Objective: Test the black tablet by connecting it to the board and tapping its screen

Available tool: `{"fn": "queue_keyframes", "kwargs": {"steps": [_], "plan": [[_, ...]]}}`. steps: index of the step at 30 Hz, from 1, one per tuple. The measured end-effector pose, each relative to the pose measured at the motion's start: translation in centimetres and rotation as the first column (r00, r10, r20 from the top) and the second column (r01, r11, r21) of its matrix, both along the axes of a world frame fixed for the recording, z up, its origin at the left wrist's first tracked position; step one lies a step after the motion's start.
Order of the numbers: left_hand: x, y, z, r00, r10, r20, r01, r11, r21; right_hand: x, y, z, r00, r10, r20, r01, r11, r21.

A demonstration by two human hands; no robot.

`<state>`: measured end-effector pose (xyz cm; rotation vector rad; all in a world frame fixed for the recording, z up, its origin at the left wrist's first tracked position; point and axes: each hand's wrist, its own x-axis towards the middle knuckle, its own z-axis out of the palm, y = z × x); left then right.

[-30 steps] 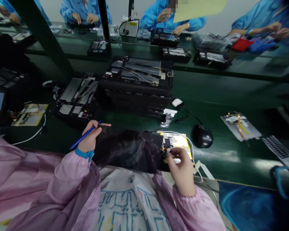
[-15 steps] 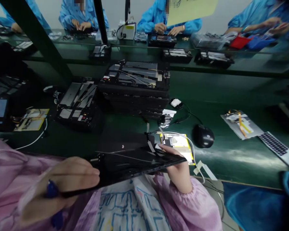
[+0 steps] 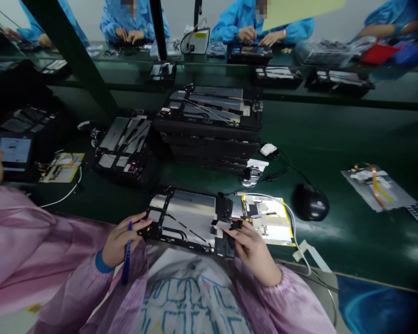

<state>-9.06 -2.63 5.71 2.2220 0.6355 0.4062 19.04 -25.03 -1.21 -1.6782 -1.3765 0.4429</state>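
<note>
An open tablet chassis (image 3: 188, 218) lies flat at the near edge of the green tabletop (image 3: 334, 139), inner side up, showing a silver plate inside a black frame. Its long axis runs left to right, parallel to that edge, tilted slightly so the right end sits nearer the person. The left hand (image 3: 120, 239) grips the chassis's left end, thumb on the frame, with a blue pen (image 3: 127, 253) tucked under the fingers and pointing down toward the lap. The right hand (image 3: 252, 246) holds the chassis's right end, fingers pinched narrowly on a small black part (image 3: 235, 225) at the frame's corner.

Just right of the chassis lies a yellow-edged board (image 3: 268, 218) with a white cable (image 3: 292, 218) looping round it; beyond that, a black mouse (image 3: 310, 202). Further right of the chassis the tabletop is bare up to a grey bagged part (image 3: 376, 185). Behind the chassis stands a stack of black trays (image 3: 209, 125), the top one holding an opened chassis with grey plates and wires. Left of that stack a lower tray stack (image 3: 123, 144) holds similar grey plates. Far left of the chassis are another yellow board (image 3: 61, 167) and a lit screen (image 3: 14, 149). Behind the stacks, people in blue coats (image 3: 261, 18) work at a second bench (image 3: 230, 60) carrying more trays.
</note>
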Motion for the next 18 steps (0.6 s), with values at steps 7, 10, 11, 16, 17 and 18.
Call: {"fn": "queue_keyframes", "kwargs": {"steps": [7,10,11,16,17,18], "plan": [[2.0,0.8,-0.9,0.941,0.318,-0.113,-0.337,0.893,-0.298,-0.6,-0.4,0.2,0.982,-0.176,0.074,0.184,0.975,-0.126],[2.6,1.9,-1.0,0.937,0.31,-0.162,-0.349,0.868,-0.353,-1.4,-0.1,0.0,0.948,-0.277,0.156,0.3,0.942,-0.151],[2.7,2.3,-1.0,0.937,0.307,-0.165,-0.347,0.863,-0.366,-1.7,0.1,-0.1,0.936,-0.294,0.193,0.324,0.933,-0.153],[3.1,3.4,-1.0,0.956,0.234,-0.178,-0.282,0.899,-0.334,-2.8,1.6,-0.1,0.864,-0.344,0.368,0.435,0.879,-0.197],[3.1,3.4,-1.0,0.958,0.212,-0.192,-0.263,0.916,-0.303,-2.9,1.9,0.0,0.855,-0.34,0.392,0.441,0.874,-0.203],[3.1,3.2,-1.0,0.959,0.195,-0.205,-0.247,0.929,-0.274,-3.0,2.3,0.1,0.85,-0.332,0.41,0.442,0.872,-0.21]]}}
